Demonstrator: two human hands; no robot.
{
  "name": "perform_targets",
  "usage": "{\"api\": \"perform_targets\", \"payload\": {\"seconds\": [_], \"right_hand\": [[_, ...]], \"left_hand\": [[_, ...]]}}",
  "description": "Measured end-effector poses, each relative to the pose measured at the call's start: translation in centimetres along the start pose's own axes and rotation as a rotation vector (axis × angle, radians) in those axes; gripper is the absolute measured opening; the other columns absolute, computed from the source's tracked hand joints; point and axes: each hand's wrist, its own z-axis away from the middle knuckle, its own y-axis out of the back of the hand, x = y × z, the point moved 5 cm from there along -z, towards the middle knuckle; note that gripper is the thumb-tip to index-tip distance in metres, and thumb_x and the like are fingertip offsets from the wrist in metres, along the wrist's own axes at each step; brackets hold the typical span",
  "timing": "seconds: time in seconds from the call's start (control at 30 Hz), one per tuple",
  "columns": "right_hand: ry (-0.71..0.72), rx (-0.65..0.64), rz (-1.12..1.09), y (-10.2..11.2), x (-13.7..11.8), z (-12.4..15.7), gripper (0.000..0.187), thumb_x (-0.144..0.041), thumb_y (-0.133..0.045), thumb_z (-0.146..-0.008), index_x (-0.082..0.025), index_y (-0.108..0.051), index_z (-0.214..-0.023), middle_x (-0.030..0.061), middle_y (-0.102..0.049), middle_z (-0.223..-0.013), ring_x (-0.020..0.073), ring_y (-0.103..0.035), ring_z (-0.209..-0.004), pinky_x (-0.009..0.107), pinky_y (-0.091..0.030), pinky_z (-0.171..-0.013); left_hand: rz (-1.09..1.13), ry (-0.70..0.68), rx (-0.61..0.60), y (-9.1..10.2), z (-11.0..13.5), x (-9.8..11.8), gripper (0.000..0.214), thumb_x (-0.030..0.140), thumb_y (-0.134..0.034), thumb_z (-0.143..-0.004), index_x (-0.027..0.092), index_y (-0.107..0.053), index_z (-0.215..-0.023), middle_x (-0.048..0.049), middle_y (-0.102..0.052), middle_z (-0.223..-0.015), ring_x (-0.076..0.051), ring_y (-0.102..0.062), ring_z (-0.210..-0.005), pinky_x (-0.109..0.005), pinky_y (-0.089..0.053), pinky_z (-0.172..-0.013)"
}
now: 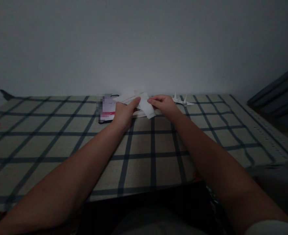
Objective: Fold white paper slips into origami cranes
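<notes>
Fingers (154, 99) of the right hand (165, 104) pinch the upper right edge of a small white paper (147, 109), thumb against forefinger. On the left hand (124, 112), the thumb lies along the paper's left side, apparently clamping it; the other fingers are hidden, so their closure cannot be confirmed. Nearest the person is bare checked cloth (140, 173). The paper is held above its far part, between the hands, lower end free.

Handling, as judged: very light, thin, flexible, readily creased or torn. Recommended hold: light pinches at opposite edges, middle left clear.

Just left of the left hand lies a phone (109, 106), its screen lit. Further white sheets (128, 96) lie behind that hand. Beyond the right hand sits a folded, pointed paper shape (182, 102). Behind all: plain wall (144, 49).
</notes>
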Motion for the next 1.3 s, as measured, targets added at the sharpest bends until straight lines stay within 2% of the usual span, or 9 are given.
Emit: {"api": "perform_targets", "payload": {"seconds": [0.2, 0.33, 0.47, 0.87, 0.97, 1.07, 1.2, 1.3], "right_hand": [[0.019, 0.025, -0.007, 0.2, 0.3, -0.2, 0.022, -0.041, -0.085, -0.081, -0.019, -0.082, -0.085, 0.0029, -0.077, -0.080, 0.0147, -0.063, -0.072, 0.029, -0.054, -0.072], [-0.032, -0.039, -0.089, -0.2, 0.4, -0.2, 0.031, -0.050, -0.085, -0.080, -0.019, -0.081, -0.083, 0.0022, -0.075, -0.076, 0.0134, -0.063, -0.070, 0.027, -0.054, -0.069], [-0.039, -0.089, -0.086, -0.5, 0.3, 0.0, 0.029, -0.044, -0.088, -0.076, -0.018, -0.083, -0.088, 0.0024, -0.078, -0.080, 0.0130, -0.064, -0.071, 0.027, -0.054, -0.069], [-0.028, -0.005, -0.042, -0.2, 0.0, 0.0, 0.011, -0.029, -0.085, -0.079, -0.019, -0.082, -0.082, 0.0023, -0.078, -0.077, 0.0131, -0.063, -0.069, 0.026, -0.051, -0.066], [-0.021, 0.018, -0.014, 0.0, 0.2, -0.1, 0.014, -0.031, -0.085, -0.080, -0.019, -0.083, -0.086, 0.0022, -0.078, -0.078, 0.0129, -0.062, -0.069, 0.027, -0.052, -0.068], [-0.038, 0.021, -0.045, 0.0, 0.4, -0.1, 0.018, -0.035, -0.087, -0.081, -0.019, -0.083, -0.087, 0.0024, -0.079, -0.079, 0.0134, -0.065, -0.070, 0.028, -0.056, -0.071], [-0.080, -0.045, -0.110, -0.4, 0.4, -0.1, 0.024, -0.042, -0.088, -0.082, -0.019, -0.081, -0.081, 0.0025, -0.078, -0.076, 0.0128, -0.067, -0.068, 0.026, -0.058, -0.068], [-0.109, -0.091, -0.108, -0.6, 0.5, 0.0, 0.017, -0.033, -0.090, -0.081, -0.019, -0.083, -0.086, 0.0025, -0.079, -0.074, 0.0127, -0.069, -0.065, 0.025, -0.059, -0.067]], "left_hand": [[-0.011, 0.098, -0.122, -0.9, 0.5, 0.0, 0.045, 0.041, -0.093, -0.068, 0.016, -0.077, -0.103, -0.0135, -0.081, -0.124, -0.026, -0.079, -0.100, -0.034, -0.065, -0.078], [-0.018, 0.048, -0.059, -0.4, 0.2, -0.1, 0.042, 0.042, -0.092, -0.070, 0.015, -0.078, -0.099, -0.0142, -0.082, -0.118, -0.026, -0.080, -0.096, -0.037, -0.065, -0.082], [-0.040, 0.015, 0.003, 0.1, -0.1, -0.2, 0.039, 0.044, -0.091, -0.072, 0.015, -0.077, -0.093, -0.0137, -0.083, -0.106, -0.028, -0.080, -0.093, -0.041, -0.066, -0.085], [-0.012, 0.016, -0.033, -0.2, 0.1, -0.1, 0.049, 0.048, -0.092, -0.071, 0.017, -0.077, -0.105, -0.0132, -0.082, -0.119, -0.026, -0.080, -0.098, -0.034, -0.066, -0.078], [-0.011, 0.080, -0.090, -0.6, 0.4, -0.1, 0.051, 0.045, -0.093, -0.068, 0.016, -0.077, -0.106, -0.0143, -0.081, -0.121, -0.025, -0.080, -0.095, -0.033, -0.064, -0.076], [-0.015, 0.106, -0.126, -0.9, 0.6, 0.1, 0.051, 0.041, -0.095, -0.066, 0.014, -0.078, -0.105, -0.0147, -0.082, -0.116, -0.024, -0.079, -0.087, -0.037, -0.065, -0.077], [-0.027, 0.029, -0.030, -0.3, 0.2, 0.2, 0.040, 0.041, -0.092, -0.069, 0.015, -0.077, -0.095, -0.0133, -0.083, -0.107, -0.027, -0.080, -0.091, -0.040, -0.066, -0.083], [-0.057, 0.012, 0.033, 0.3, -0.3, -0.2, 0.035, 0.041, -0.091, -0.072, 0.015, -0.077, -0.090, -0.0125, -0.083, -0.098, -0.027, -0.080, -0.087, -0.040, -0.066, -0.082]]}}
